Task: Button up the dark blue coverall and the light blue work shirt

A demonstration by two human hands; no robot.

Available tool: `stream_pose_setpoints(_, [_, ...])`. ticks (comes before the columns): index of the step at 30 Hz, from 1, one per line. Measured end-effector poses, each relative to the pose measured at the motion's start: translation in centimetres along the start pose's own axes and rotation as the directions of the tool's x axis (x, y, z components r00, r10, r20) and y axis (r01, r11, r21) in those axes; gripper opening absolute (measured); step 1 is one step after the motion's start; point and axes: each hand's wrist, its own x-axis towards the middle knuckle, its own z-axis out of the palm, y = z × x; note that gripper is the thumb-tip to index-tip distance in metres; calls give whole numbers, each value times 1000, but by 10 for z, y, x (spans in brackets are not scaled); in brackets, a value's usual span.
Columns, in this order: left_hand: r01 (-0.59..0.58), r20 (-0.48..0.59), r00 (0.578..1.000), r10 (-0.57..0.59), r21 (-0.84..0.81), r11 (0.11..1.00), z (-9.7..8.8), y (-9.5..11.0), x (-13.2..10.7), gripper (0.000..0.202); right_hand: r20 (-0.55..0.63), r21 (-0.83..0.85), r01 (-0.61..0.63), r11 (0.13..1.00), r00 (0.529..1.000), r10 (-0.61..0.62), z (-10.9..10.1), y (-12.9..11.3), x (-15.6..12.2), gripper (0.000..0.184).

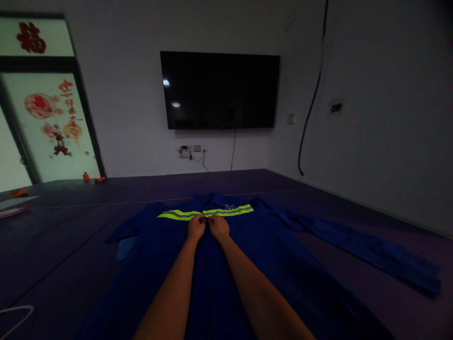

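Note:
A blue work jacket (269,255) lies spread flat on the dark floor mat (71,236), front side up, collar away from me. A yellow-and-grey reflective stripe (177,215) crosses its chest. One sleeve (371,248) stretches out to the right. My left hand (196,226) and my right hand (219,226) sit side by side on the jacket's front opening just below the stripe. Both are closed in a pinch on the front edges of the cloth, fingertips almost touching.
A black television (219,89) hangs on the white wall ahead, with a socket and cables (193,151) below it. A glass door with red decorations (53,123) is at the left. Small orange objects (94,178) lie by the door. A white cable (16,314) curls at lower left.

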Motion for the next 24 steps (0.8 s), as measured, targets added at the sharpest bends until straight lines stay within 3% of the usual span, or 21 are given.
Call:
stream_pose_setpoints(10, [47, 14, 999, -45, -350, 935, 4, -5, 3, 27, 16, 6, 2, 1000, 1000, -2, 3, 2, 3, 29])
stream_pose_setpoints(24, [65, -7, 997, -75, -407, 911, 1, -4, -1, 31, -21, 110, -14, 994, 1000, 17, 4, 2, 1, 26])
